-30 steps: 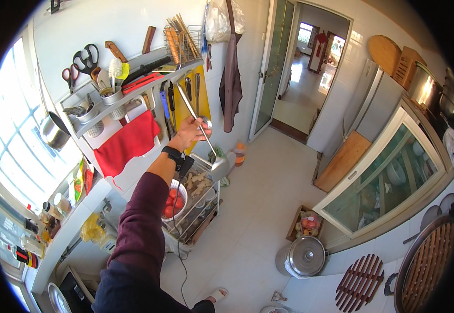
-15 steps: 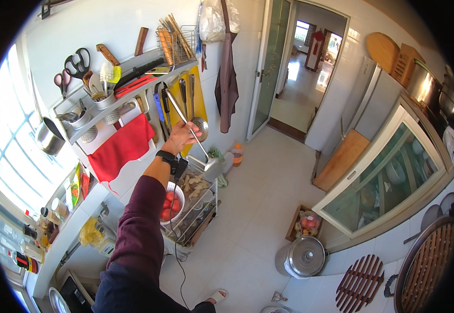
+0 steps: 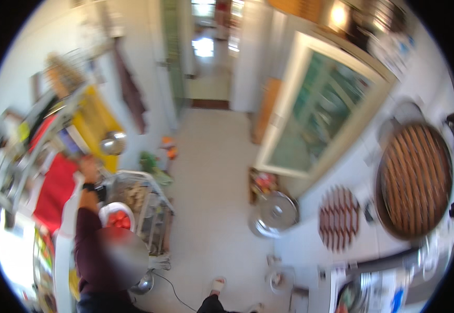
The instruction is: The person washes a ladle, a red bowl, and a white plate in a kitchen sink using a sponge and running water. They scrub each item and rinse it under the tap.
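My left hand (image 3: 88, 166) is smeared by motion beside the red cloth (image 3: 53, 193) and yellow board (image 3: 94, 117) at the left wall; its grip cannot be made out. Round steel utensil heads (image 3: 112, 143) hang just above it. A large blurred grey round shape (image 3: 125, 261) covers part of my sleeve low in view; I cannot tell what it is. A white bowl of red tomatoes (image 3: 117, 219) sits beside my forearm on a wire cart (image 3: 148, 182). I cannot make out my right hand.
An open door (image 3: 174, 68) leads to another room. On the right stand a glass cabinet (image 3: 310, 120), a lidded steel pot (image 3: 274, 214), slatted mats (image 3: 412, 177) and a worktop along the lower edge (image 3: 331, 276). Greens (image 3: 151, 164) and a cable (image 3: 169, 292) lie near the cart.
The view has swung toward the right and blurred. My left hand, earlier on a long-handled ladle, now appears farther left and lower. The grey shape over my sleeve has appeared.
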`<state>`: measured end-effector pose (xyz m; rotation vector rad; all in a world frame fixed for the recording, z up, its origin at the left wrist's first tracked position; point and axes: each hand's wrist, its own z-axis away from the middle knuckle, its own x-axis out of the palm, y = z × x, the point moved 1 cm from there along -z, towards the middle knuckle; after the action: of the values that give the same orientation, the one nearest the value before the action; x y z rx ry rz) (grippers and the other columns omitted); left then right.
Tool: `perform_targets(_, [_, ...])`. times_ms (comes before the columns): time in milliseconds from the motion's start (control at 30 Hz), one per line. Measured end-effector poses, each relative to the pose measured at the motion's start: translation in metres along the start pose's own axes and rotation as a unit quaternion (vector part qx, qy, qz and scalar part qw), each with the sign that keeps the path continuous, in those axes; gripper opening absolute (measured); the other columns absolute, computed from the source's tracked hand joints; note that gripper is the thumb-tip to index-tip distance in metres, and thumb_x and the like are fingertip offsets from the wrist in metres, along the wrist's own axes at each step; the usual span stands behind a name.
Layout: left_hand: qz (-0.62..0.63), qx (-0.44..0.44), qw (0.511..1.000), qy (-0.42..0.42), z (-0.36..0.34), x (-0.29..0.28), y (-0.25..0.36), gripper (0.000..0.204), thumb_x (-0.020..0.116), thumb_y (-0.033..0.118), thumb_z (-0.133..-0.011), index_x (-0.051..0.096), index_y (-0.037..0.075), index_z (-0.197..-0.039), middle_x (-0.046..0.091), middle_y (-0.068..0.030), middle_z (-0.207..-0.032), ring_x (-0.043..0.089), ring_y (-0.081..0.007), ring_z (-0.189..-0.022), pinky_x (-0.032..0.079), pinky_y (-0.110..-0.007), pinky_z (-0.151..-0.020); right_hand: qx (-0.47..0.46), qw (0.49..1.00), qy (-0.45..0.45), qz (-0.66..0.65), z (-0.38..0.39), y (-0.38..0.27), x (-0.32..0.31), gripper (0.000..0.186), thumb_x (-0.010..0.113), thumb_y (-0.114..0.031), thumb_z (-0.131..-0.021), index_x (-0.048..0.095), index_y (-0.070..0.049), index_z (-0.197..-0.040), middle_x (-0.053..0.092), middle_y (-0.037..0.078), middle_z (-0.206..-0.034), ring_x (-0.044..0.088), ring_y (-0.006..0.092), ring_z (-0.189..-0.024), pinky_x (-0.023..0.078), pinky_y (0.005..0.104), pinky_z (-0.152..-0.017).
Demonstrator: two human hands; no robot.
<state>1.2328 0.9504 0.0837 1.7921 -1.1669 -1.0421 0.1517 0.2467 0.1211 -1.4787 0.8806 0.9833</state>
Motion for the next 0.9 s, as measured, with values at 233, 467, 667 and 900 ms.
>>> perform_targets(233, [-0.227, 0.202, 0.939, -0.161, 0.081, 0.050, 0.076, 0.041, 0.041, 0.010, -0.110, 0.052, -0.002, -0.148, 0.059, -0.0218, -0.145, 0.057, -0.0325, -0.133, 0.042, -0.040, -0.118, 0.069, 0.986, 0.057, -0.140, 0.015, 0.064, 0.013, 0.041, 0.069, -0.022, -0.098, 0.070, 0.004, -0.129, 0.072, 0.023, -0.129, 0.069, 0.0327, -0.122, 0.054, 0.0405, -0.105])
perform_targets(467, [-0.181, -0.007, 0.981, -0.074, 0.323, 0.128, 0.088, 0.028, 0.046, 0.019, -0.110, 0.059, 0.007, -0.131, 0.064, -0.0113, -0.121, 0.061, -0.0227, -0.106, 0.049, -0.038, -0.090, 0.168, 0.952, 0.074, -0.247, 0.035, 0.120, 0.021, 0.038, 0.069, -0.020, -0.098, 0.070, 0.001, -0.130, 0.072, 0.020, -0.130, 0.069, 0.0295, -0.123, 0.061, 0.0379, -0.094])
perform_targets(667, [-0.037, -0.196, 0.890, -0.410, 0.618, 0.265, 0.109, 0.020, 0.052, 0.023, -0.108, 0.063, 0.016, -0.122, 0.067, -0.0033, -0.103, 0.064, -0.0160, -0.085, 0.052, -0.035, -0.069, 0.226, 0.931, 0.110, -0.263, 0.061, 0.228, 0.018, 0.038, 0.070, -0.020, -0.097, 0.070, 0.002, -0.129, 0.074, 0.021, -0.125, 0.072, 0.0311, -0.117, 0.060, 0.0380, -0.095])
perform_targets(900, [-0.130, -0.201, 0.729, -0.641, 0.891, 0.408, 0.262, 0.055, 0.065, 0.021, -0.105, 0.047, 0.005, -0.155, 0.062, -0.0096, -0.138, 0.062, -0.0222, -0.122, 0.052, -0.039, -0.099, 0.367, 0.850, 0.154, -0.346, 0.106, 0.361, 0.001, 0.040, 0.067, -0.025, -0.100, 0.069, 0.004, -0.128, 0.076, 0.018, -0.116, 0.074, 0.0266, -0.105, 0.060, 0.0362, -0.086])
